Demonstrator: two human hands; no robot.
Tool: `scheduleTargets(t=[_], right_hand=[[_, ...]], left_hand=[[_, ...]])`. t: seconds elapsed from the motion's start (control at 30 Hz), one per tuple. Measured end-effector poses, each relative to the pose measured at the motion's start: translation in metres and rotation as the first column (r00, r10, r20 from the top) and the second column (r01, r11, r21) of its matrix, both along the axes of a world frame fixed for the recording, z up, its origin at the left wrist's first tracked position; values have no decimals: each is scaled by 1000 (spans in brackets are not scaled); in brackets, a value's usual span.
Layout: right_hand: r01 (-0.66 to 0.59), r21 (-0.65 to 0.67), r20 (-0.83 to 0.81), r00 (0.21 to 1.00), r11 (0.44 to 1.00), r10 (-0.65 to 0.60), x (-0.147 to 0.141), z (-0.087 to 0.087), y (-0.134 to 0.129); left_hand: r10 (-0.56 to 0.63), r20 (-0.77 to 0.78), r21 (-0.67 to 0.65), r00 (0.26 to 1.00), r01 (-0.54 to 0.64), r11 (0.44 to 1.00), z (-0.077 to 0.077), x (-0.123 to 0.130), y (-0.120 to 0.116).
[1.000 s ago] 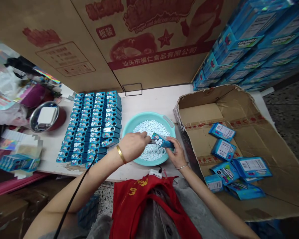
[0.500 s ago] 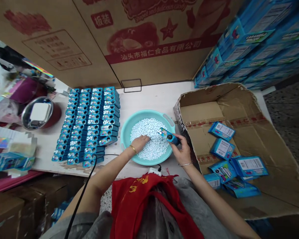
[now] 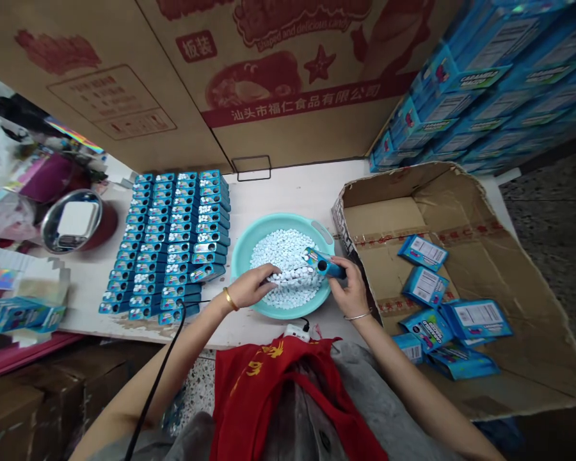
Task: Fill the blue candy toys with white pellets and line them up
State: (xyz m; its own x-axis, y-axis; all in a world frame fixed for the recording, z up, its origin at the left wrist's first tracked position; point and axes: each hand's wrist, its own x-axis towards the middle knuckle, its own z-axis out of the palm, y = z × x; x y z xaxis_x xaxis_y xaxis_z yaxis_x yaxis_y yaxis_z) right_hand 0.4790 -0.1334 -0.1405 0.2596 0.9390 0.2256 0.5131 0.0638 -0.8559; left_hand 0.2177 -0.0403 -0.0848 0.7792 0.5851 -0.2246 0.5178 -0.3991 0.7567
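Observation:
My left hand (image 3: 250, 287) is over the left side of a turquoise basin (image 3: 241, 243), its fingers closed on a narrow scoop (image 3: 295, 280) whose handle is mostly hidden. A row of small white candies lies along the scoop, which points right. More loose white candies (image 3: 281, 242) fill the basin below. At the basin's right side my right hand (image 3: 352, 289) grips a small blue candy box (image 3: 325, 264). The box is tilted, its end with a dark round hole facing up and left, near the scoop's tip.
Rows of blue candy boxes (image 3: 166, 243) with round holes stand left of the basin. On the right, an open carton (image 3: 381, 221) holds several blue packs (image 3: 426, 286). Stacked blue packs (image 3: 461, 109) rise behind it, and a large cardboard box (image 3: 288, 137) blocks the back. A black cable (image 3: 160, 368) crosses my left arm.
My left hand has come up out of the candies and back to the left, lifting the scoop with candies on it. The right hand still holds the box in nearly the same place.

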Motion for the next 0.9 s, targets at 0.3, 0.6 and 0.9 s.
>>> scheduleTargets(t=[0.3,0.6,0.9], right_hand=[[-30,47,128,992,998,24,-6,-2,1],[-140,66,134,982,988,130,-23,-4,-7],[-33,34,84,996,999,30,-18,-15,-4]], left_hand=[[-113,-204,177,972,150,973,65,13,13],[-77,-603,333,794,338,880,106,57,-9],[100,-549,452,830,194,871,73,34,6]])
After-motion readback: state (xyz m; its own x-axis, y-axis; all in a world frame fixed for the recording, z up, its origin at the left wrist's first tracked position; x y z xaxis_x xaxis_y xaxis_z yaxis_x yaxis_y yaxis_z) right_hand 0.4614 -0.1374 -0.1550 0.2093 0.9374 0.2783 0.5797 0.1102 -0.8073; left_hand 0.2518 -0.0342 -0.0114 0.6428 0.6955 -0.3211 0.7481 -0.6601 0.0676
